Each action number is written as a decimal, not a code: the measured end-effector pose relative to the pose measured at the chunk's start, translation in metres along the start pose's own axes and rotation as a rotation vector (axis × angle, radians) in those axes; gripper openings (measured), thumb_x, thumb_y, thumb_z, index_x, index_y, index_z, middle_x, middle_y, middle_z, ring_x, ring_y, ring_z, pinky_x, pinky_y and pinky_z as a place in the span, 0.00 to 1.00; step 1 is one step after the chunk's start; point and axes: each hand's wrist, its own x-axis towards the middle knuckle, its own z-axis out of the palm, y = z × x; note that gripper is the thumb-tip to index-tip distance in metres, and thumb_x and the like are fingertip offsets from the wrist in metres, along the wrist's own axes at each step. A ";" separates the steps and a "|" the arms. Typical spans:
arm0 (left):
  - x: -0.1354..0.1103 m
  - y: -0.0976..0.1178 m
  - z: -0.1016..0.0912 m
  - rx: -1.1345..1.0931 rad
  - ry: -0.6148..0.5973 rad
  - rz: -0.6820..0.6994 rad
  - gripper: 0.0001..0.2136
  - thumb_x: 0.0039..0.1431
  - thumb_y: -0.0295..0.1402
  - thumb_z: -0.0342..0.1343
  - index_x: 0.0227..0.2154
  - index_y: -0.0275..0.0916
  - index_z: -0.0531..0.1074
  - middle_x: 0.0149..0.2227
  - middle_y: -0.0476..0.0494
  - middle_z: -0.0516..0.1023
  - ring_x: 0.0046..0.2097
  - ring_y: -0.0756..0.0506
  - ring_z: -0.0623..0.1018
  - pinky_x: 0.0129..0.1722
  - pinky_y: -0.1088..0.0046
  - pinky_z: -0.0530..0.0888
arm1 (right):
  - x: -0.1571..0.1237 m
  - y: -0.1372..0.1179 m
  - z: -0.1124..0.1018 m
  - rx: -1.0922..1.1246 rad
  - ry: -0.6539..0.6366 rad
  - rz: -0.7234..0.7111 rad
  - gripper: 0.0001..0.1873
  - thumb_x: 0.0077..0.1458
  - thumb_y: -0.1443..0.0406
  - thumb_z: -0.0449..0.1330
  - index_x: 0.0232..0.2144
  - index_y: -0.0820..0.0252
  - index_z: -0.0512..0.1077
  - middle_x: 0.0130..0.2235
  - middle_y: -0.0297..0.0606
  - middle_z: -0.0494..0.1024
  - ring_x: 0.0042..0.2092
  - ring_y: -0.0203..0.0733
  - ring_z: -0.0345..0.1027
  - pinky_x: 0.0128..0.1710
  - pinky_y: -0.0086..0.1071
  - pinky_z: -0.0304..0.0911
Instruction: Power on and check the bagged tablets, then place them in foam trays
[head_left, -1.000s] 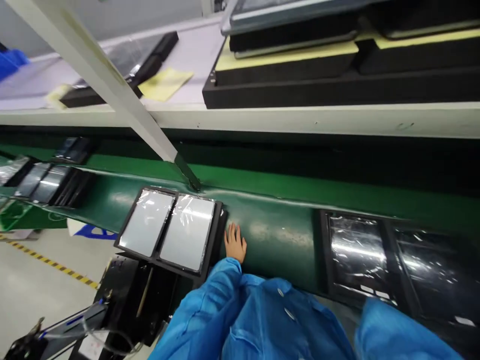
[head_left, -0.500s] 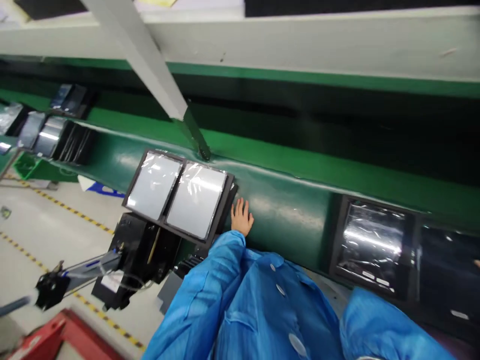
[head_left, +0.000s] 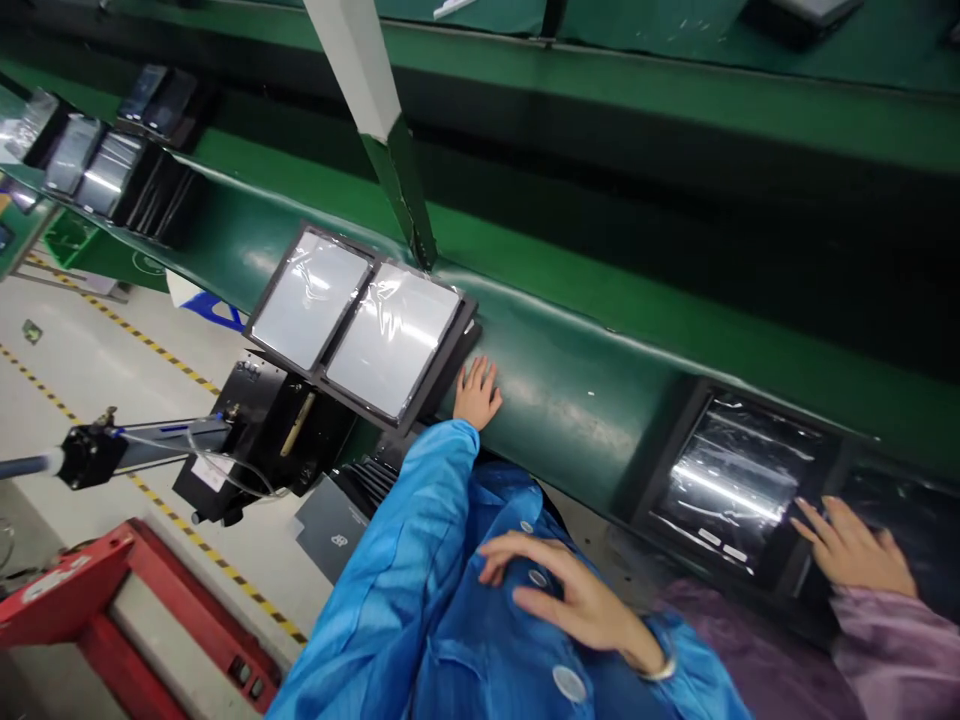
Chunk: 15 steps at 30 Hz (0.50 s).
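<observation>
My left hand [head_left: 478,393] lies on the green bench [head_left: 551,375] with its fingers spread, just right of a dark tray [head_left: 365,408]. That tray carries two flat panels, a left one [head_left: 311,298] and a right one [head_left: 395,338], pale grey under shiny clear film. In front of my blue coat hovers my right hand [head_left: 574,595], fingers loosely curved and apart, nothing in it. To the right, another dark tray [head_left: 679,425] holds a black film-covered panel [head_left: 739,480]. Part of that tray's right side is in shadow.
A co-worker's hand [head_left: 862,550] in a purple sleeve is over the right tray. Stacked panels [head_left: 112,175] stand far left along the bench. A white-and-green post [head_left: 364,80] rises behind. A black machine arm [head_left: 225,440] and a red pallet jack [head_left: 97,610] are lower left.
My right hand has come into view in front of my coat. The co-worker's hand has moved in over the right tray. The view has shifted; my left hand stays beside the left tray.
</observation>
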 end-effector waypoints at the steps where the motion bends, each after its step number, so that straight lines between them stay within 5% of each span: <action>1: 0.000 0.001 0.001 0.003 0.009 -0.002 0.28 0.69 0.34 0.49 0.69 0.31 0.62 0.74 0.32 0.56 0.75 0.38 0.56 0.74 0.49 0.52 | -0.012 0.029 0.006 0.073 0.059 0.071 0.19 0.70 0.51 0.59 0.59 0.45 0.74 0.45 0.42 0.82 0.46 0.49 0.77 0.50 0.44 0.72; 4: 0.001 0.003 0.005 0.011 0.040 -0.005 0.28 0.70 0.34 0.48 0.70 0.31 0.61 0.74 0.33 0.55 0.75 0.38 0.55 0.75 0.51 0.49 | -0.063 0.129 0.003 0.169 0.320 0.301 0.15 0.68 0.48 0.59 0.48 0.43 0.80 0.39 0.42 0.82 0.38 0.49 0.78 0.43 0.43 0.72; 9: 0.002 0.003 0.015 0.023 0.106 0.004 0.28 0.71 0.35 0.45 0.71 0.34 0.59 0.75 0.38 0.53 0.76 0.41 0.52 0.76 0.55 0.45 | -0.142 0.283 -0.043 0.168 0.714 0.634 0.21 0.68 0.49 0.63 0.35 0.61 0.76 0.30 0.35 0.76 0.28 0.37 0.71 0.35 0.36 0.73; 12: 0.004 0.003 0.023 0.023 0.165 -0.012 0.27 0.71 0.35 0.44 0.70 0.35 0.60 0.75 0.39 0.54 0.76 0.41 0.52 0.75 0.55 0.46 | -0.161 0.339 -0.079 0.177 0.920 0.748 0.25 0.75 0.51 0.52 0.37 0.65 0.75 0.38 0.40 0.78 0.33 0.37 0.73 0.39 0.39 0.73; 15: 0.006 0.001 0.034 -0.009 0.212 -0.092 0.27 0.71 0.34 0.44 0.70 0.36 0.59 0.76 0.41 0.52 0.76 0.43 0.51 0.76 0.57 0.46 | -0.153 0.368 -0.118 0.150 1.070 0.760 0.20 0.75 0.53 0.54 0.44 0.65 0.75 0.46 0.44 0.78 0.42 0.43 0.75 0.44 0.43 0.75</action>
